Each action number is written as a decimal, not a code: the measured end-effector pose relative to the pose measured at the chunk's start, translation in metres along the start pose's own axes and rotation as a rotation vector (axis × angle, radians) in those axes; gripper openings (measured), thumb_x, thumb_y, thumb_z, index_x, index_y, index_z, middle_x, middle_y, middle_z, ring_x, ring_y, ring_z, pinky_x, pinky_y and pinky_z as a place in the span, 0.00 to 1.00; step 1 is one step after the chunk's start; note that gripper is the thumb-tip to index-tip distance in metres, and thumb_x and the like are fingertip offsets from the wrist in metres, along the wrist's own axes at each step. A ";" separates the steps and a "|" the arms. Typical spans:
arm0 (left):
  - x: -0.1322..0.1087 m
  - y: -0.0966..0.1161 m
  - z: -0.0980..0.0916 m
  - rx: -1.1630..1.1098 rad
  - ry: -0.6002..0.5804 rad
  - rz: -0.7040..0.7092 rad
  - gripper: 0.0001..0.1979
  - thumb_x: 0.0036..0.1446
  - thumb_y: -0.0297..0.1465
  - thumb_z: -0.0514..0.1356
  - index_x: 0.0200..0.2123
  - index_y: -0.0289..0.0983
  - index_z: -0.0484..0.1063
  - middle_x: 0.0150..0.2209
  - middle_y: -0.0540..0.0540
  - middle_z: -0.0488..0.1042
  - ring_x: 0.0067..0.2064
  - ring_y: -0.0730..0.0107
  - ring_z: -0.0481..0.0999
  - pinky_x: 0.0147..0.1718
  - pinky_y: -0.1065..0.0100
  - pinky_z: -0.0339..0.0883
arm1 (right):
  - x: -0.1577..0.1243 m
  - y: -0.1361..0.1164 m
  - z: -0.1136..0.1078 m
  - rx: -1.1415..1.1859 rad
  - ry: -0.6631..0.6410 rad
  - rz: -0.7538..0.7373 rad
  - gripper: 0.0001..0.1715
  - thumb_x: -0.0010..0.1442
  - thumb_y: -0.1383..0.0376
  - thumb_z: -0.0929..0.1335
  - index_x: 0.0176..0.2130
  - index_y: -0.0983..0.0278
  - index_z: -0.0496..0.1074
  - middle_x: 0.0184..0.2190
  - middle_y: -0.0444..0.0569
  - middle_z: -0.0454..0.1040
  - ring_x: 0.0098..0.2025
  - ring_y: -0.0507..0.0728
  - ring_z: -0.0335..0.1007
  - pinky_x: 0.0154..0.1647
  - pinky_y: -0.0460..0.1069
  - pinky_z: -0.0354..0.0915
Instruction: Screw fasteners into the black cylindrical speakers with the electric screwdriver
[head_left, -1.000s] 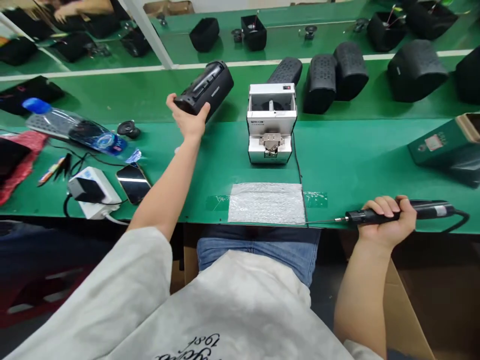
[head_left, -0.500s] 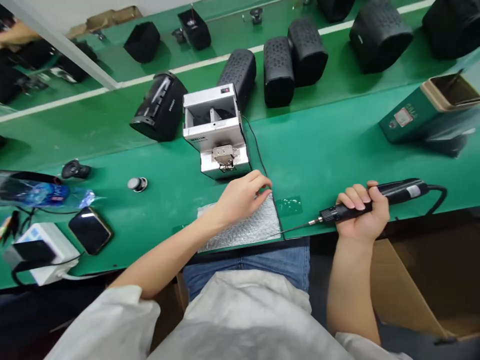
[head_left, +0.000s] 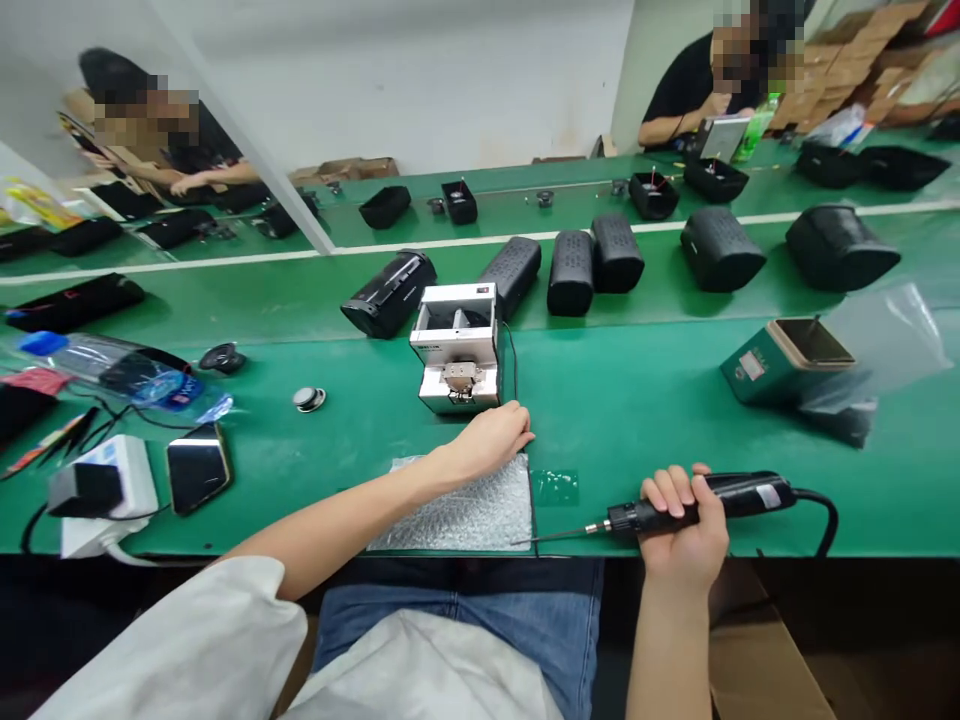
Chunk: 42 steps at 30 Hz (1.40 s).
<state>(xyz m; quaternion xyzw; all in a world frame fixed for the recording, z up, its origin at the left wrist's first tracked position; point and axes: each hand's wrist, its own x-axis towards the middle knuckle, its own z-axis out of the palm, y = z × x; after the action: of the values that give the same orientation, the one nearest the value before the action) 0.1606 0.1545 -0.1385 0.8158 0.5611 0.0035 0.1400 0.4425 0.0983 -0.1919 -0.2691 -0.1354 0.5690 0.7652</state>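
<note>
The right hand [head_left: 684,520] grasps one electric screwdriver [head_left: 660,515], fingers wrapped round its black body, the single long bit reaching leftward from that hand to the right edge of one sheet of bubble wrap [head_left: 457,525]. The left hand [head_left: 495,440] hangs over the far part of this sheet with its fingers curled together at the tips; whether they pinch anything small cannot be told. Just beyond the left hand is one silver screw feeder [head_left: 459,348], and one thin black cord [head_left: 514,360] runs along its right side towards the left fingertips. Farther beyond both hands, six black speakers [head_left: 570,275] form a loose row: one glossy one left of the feeder, one behind it, two close together to its right, and two more beyond the right hand. Left of the left hand lie two small round drivers [head_left: 308,400], one phone [head_left: 198,468], one plastic bottle [head_left: 124,370] and one white power strip [head_left: 112,500] with one black adapter [head_left: 84,488]. Beyond and to the right of the right hand stands one green tin [head_left: 757,362], with one clear plastic bag [head_left: 889,335] beside it. Two other people show across the bench.
</note>
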 end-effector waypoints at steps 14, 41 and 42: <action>-0.002 0.024 -0.002 -0.209 0.054 -0.028 0.09 0.72 0.28 0.69 0.35 0.36 0.79 0.39 0.40 0.86 0.40 0.58 0.86 0.40 0.65 0.75 | -0.005 -0.022 -0.010 -0.036 -0.051 0.056 0.25 0.52 0.68 0.81 0.34 0.64 0.62 0.25 0.35 0.49 0.24 0.44 0.46 0.24 0.38 0.64; -0.003 0.023 -0.019 0.015 0.004 -0.016 0.07 0.76 0.28 0.58 0.43 0.37 0.76 0.44 0.37 0.84 0.41 0.50 0.87 0.40 0.59 0.77 | 0.007 0.017 -0.017 0.047 -0.046 0.002 0.17 0.79 0.57 0.73 0.51 0.70 0.73 0.35 0.42 0.68 0.30 0.45 0.62 0.30 0.39 0.66; -0.006 0.022 -0.028 0.012 0.010 -0.002 0.07 0.76 0.29 0.58 0.44 0.38 0.75 0.45 0.38 0.84 0.41 0.52 0.87 0.40 0.60 0.77 | 0.006 0.017 -0.017 0.054 -0.047 0.005 0.16 0.79 0.57 0.73 0.50 0.70 0.73 0.34 0.42 0.68 0.29 0.45 0.61 0.30 0.39 0.66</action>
<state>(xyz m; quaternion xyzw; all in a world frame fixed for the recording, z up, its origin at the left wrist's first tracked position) 0.1742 0.1474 -0.1056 0.8162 0.5625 0.0038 0.1322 0.4398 0.1035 -0.2156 -0.2353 -0.1370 0.5805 0.7674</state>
